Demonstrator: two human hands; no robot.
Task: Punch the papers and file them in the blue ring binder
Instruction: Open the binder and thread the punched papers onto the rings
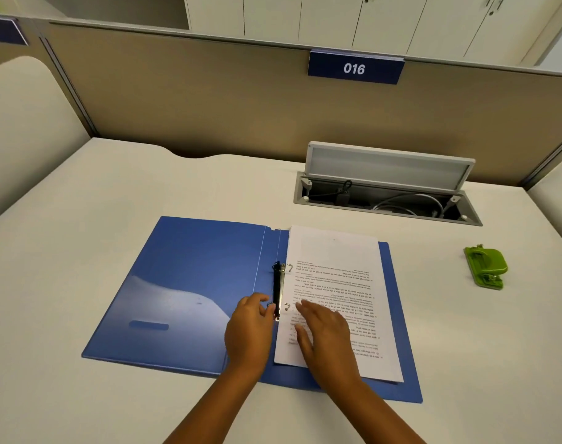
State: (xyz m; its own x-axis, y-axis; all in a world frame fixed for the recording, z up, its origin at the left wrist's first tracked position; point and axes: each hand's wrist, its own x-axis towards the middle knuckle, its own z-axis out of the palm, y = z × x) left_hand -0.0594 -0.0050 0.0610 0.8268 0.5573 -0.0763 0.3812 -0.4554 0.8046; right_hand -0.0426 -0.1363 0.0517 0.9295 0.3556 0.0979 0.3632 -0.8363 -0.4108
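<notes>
Blue binder (190,283) open flat; papers (337,283) apparently on rings.

- Work surface: off-white desk (145,193), bounded at the rear by a tan partition panel; rear edge has a shallow curved cut-out left of centre.
- Blue ring binder (190,283): lies open and flat on the desk, centre-front, both covers in contact with the surface. Left cover bare; right cover carries the paper stack.
- Green hole punch (486,266): sits directly on the desk at right, well apart from the binder, nothing touching it.
- Cable hatch (387,200): recessed into the desk, rear right, behind the binder. Its lid stands raised; cables visible inside.
</notes>
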